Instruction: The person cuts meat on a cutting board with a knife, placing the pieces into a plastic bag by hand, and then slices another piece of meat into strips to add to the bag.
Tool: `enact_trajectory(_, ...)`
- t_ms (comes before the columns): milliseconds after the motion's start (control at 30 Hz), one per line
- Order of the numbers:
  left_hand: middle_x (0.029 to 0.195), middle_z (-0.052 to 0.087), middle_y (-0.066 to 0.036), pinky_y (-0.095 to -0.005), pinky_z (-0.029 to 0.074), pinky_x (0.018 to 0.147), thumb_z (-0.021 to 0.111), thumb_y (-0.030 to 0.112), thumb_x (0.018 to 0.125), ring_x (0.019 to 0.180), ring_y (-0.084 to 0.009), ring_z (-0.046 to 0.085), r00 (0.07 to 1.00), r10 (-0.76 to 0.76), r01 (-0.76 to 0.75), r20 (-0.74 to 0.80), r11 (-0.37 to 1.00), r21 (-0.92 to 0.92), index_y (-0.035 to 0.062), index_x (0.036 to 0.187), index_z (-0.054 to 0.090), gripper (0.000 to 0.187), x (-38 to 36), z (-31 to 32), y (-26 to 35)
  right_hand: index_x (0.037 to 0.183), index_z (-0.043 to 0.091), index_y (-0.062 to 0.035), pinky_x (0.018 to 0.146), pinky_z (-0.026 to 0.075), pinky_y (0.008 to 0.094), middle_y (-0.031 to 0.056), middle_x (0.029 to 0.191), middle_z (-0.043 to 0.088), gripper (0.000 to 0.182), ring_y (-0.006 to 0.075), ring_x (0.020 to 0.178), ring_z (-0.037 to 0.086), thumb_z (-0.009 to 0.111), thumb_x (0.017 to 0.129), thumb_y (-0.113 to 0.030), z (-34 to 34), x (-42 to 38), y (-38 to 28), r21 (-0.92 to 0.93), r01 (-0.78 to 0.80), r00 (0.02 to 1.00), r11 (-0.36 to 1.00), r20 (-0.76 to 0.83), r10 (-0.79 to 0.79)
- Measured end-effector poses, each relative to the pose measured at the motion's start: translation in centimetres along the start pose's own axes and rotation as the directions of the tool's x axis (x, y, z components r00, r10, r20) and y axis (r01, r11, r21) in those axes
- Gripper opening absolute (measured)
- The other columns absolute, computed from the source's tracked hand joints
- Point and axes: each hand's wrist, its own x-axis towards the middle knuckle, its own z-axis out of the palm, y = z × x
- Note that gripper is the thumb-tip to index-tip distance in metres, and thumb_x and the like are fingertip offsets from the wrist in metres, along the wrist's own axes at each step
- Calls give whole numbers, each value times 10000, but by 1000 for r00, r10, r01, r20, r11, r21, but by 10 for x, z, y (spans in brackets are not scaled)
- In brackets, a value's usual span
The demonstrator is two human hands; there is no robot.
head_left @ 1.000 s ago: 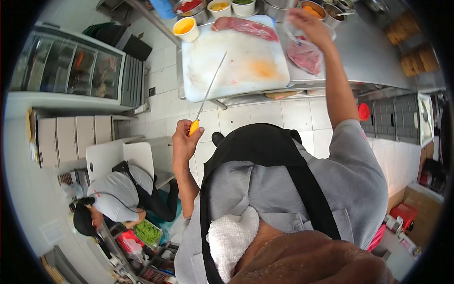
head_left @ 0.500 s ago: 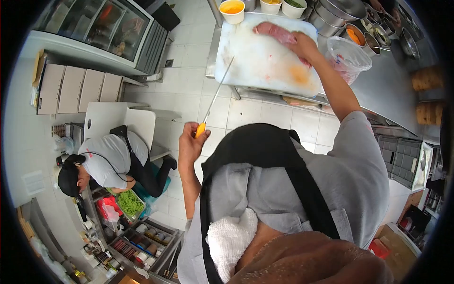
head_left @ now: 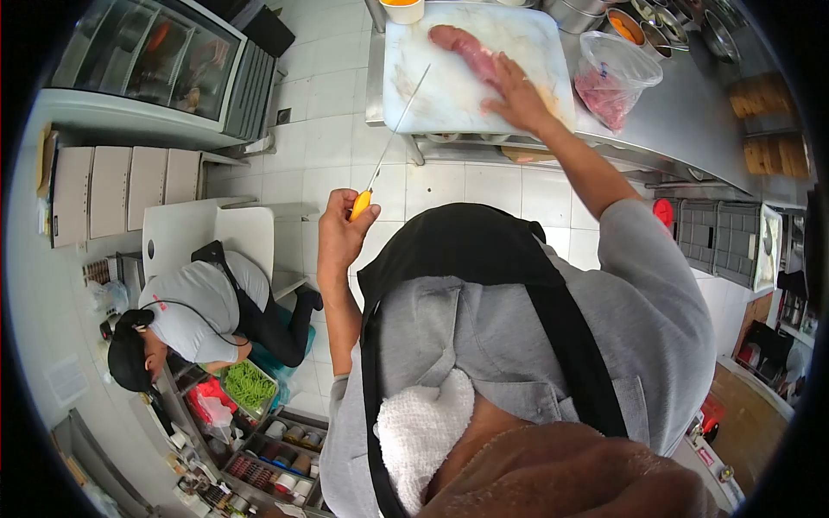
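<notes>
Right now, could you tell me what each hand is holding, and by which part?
The left hand grips the knife by its yellow handle, blade towards the cutting board. The right hand holds nothing; it rests flat on the meat.

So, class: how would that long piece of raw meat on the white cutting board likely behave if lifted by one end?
The meat looks soft and glistening, so probably floppy and slippery. The right hand presses it flat, suggesting it might slide.

White tiled floor (head_left: 484, 194), glass-fronted fridge (head_left: 147, 73), steel counter (head_left: 691, 121).
</notes>
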Motion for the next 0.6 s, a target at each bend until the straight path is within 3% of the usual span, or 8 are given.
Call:
enact_trajectory(133,919,610,-29,-229,462,683,766,82,862,801,-90,565,1000,-17,17,-1,998,-56,14,1067,535,316,0,0,0,1528,314,-73,1063,402,472,264,1462,422,740,406,1323,438,648,932,-358,22,-21,10,79,38,977,996,-211,-20)
enact_trajectory(167,918,612,-27,-226,460,676,765,82,863,800,-87,564,1000,-20,21,11,997,-70,15,1069,537,314,1,-1,0,1528,314,-73,1063,402,472,264,1462,422,740,406,1323,438,648,932,-358,21,-23,7,77,36,977,996,-212,-19)
enact_trajectory(233,923,622,-38,-241,477,692,769,106,861,795,-98,572,999,6,-3,32,996,-89,8,1068,546,320,5,-2,-3,1464,386,-18,1007,417,484,223,1367,511,684,402,1225,509,627,936,-380,17,-26,2,76,-217,971,973,-83,223)
enact_trajectory(333,932,633,-49,-257,495,712,770,126,861,796,-110,582,996,27,-16,90,992,-125,2,1074,554,327,11,1,-2,1437,416,-20,954,422,502,190,1298,549,663,388,1147,546,599,946,-426,13,-2,-11,-111,-220,975,969,-44,216)
enact_trajectory(433,918,628,-42,-254,492,675,735,133,893,763,-100,572,986,67,-48,152,991,-126,2,1122,555,319,20,5,2,1462,396,-52,934,419,534,168,1244,568,657,370,1120,558,586,953,-422,13,10,-1,-87,-243,966,966,-109,233)
enact_trajectory(500,840,592,-15,-213,413,501,692,173,931,609,-68,526,976,-2,55,218,970,-237,25,1214,543,352,25,10,16,1510,339,-103,967,398,568,172,1316,545,707,380,1195,529,582,948,-455,13,-11,3,-133,-257,965,957,-91,247)
enact_trajectory(533,836,587,-22,-208,398,460,663,222,954,558,-69,516,966,0,67,258,965,-252,43,1297,527,410,29,14,13,1546,267,-133,1062,319,568,180,1455,415,790,378,1333,406,564,932,-531,14,-26,9,-198,-270,963,942,-49,266)
enact_trajectory(600,859,600,-37,-245,469,576,666,196,953,654,-94,536,942,-57,158,330,945,-287,61,1322,524,417,29,18,15,1582,195,-163,1158,239,568,188,1594,285,874,377,1470,283,545,916,-607,17,-50,18,-273,-270,959,923,13,285)
